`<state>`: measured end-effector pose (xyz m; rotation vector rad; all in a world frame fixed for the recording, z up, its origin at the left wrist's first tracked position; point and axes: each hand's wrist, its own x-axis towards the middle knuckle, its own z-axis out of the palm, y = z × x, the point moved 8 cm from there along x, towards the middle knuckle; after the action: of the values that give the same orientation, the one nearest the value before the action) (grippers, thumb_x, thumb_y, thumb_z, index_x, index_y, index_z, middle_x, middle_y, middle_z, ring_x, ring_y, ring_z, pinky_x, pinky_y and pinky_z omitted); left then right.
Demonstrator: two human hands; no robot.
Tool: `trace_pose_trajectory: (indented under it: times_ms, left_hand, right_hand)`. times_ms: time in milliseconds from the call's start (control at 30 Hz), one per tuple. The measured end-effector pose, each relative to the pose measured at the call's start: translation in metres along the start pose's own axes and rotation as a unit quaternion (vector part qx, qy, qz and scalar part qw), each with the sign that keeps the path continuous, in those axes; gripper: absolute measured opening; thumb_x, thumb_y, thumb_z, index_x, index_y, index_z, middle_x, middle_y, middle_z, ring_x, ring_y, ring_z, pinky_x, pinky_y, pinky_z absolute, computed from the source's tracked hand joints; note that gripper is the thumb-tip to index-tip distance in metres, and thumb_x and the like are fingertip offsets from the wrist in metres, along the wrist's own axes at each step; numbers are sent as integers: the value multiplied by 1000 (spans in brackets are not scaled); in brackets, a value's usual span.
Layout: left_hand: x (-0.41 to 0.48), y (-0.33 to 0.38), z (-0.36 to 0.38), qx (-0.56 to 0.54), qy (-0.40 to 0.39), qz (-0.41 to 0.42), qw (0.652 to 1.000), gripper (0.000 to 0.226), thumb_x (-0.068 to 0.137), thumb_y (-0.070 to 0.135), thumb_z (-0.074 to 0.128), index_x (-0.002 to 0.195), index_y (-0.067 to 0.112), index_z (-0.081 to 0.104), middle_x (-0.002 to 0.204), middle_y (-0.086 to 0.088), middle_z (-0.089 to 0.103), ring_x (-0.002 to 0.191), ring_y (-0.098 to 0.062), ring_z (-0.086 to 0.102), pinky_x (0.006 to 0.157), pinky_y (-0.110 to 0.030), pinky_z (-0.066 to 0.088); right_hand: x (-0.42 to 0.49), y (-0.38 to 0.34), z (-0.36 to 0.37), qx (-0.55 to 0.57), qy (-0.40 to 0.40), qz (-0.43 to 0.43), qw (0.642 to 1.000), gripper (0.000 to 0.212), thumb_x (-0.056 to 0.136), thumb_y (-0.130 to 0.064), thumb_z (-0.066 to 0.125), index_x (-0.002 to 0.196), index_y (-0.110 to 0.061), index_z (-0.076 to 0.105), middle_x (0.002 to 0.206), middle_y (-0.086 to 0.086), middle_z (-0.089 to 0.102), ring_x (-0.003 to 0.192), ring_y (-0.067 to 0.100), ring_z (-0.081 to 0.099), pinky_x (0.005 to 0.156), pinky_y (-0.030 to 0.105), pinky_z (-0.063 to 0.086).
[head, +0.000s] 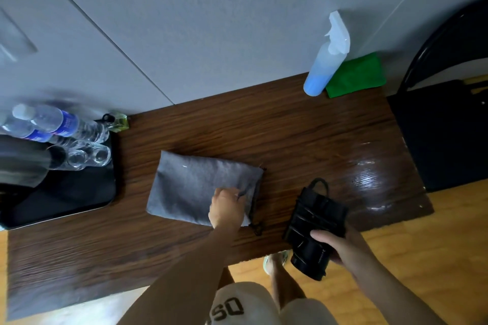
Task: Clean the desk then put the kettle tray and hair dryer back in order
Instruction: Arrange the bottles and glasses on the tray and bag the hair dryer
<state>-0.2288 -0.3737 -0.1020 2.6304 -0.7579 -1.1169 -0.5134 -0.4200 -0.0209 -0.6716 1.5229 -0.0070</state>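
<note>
Left hand (227, 208) rests on the grey pouch (195, 185), its fingers curled and pinching the fabric near the drawstring end. The pouch lies flat around the middle of the desk (290, 134), closer to the front edge than the back. The right hand (340, 248) grips the black hair dryer (314, 219) with fingers wrapped round its body, holding it over the front edge towards the right corner, just beside the pouch.

The desk is dark wood grain, and a wet sheen (375, 174) shows near its right edge. At the left edge sits the black tray (79, 192), carrying the kettle (23, 158), two water bottles (60, 124) and two glasses (89, 157). A small yellow-green object (120, 121) stands at the tray's back corner; I cannot tell what it is. At the back right corner a spray bottle (324, 63) of blue liquid stands touching a folded green cloth (356, 75).

A plain grey wall (211, 21) rises behind the desk. A black chair (443, 126) stands beside the right edge, on a yellow wooden floor (435, 245).
</note>
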Motion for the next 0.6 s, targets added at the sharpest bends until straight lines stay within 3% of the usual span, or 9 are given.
trace_pose_trajectory:
  times_ms: [67, 133, 200, 400, 533, 600]
  left_hand:
    - [-9, -3, -17, -34, 21, 2, 999, 14, 91, 27, 60, 85, 21, 71, 93, -3, 67, 81, -25, 60, 66, -34, 50]
    - [-21, -4, -31, -53, 31, 17, 998, 15, 91, 29, 62, 84, 21, 72, 79, 0, 70, 76, -21, 61, 63, -33, 50]
    - [-34, -4, -43, -64, 38, 38, 996, 17, 91, 31, 63, 81, 21, 72, 70, 3, 69, 72, -18, 62, 63, -35, 55]
    - [-63, -9, -77, -96, 78, 73, 990, 17, 92, 32, 66, 81, 22, 75, 64, 7, 69, 62, -13, 65, 59, -40, 59]
    - [-79, -4, -89, -75, 89, 86, 989, 23, 94, 34, 65, 77, 21, 73, 65, 4, 69, 58, -10, 59, 56, -38, 57]
    - [-85, -3, -87, -33, 82, 106, 990, 23, 94, 39, 62, 81, 25, 73, 75, 6, 70, 67, -13, 60, 59, -35, 55]
  right_hand:
    - [2, -4, 9, -80, -13, -9, 997, 29, 80, -21, 84, 100, -36, 70, 103, -4, 74, 96, 16, 68, 81, 37, 55]
    - [6, -8, 19, -168, -24, -15, 985, 37, 69, -36, 88, 103, -36, 73, 101, -8, 76, 98, 16, 70, 89, 41, 56]
    - [7, -16, 32, -246, -34, -25, 968, 42, 64, -45, 86, 103, -37, 71, 100, -11, 74, 96, 13, 68, 85, 35, 56]
    - [5, -36, 84, -480, -49, -52, 875, 59, 44, -68, 66, 92, -34, 63, 96, -4, 68, 85, 17, 65, 77, 35, 56]
    - [-4, -38, 112, -595, -43, -55, 801, 67, 57, -65, 71, 112, -27, 62, 116, 5, 57, 99, 25, 60, 85, 34, 51]
    - [-9, -34, 125, -624, -47, -61, 778, 72, 64, -63, 74, 122, -25, 56, 124, 7, 52, 106, 28, 59, 88, 36, 49]
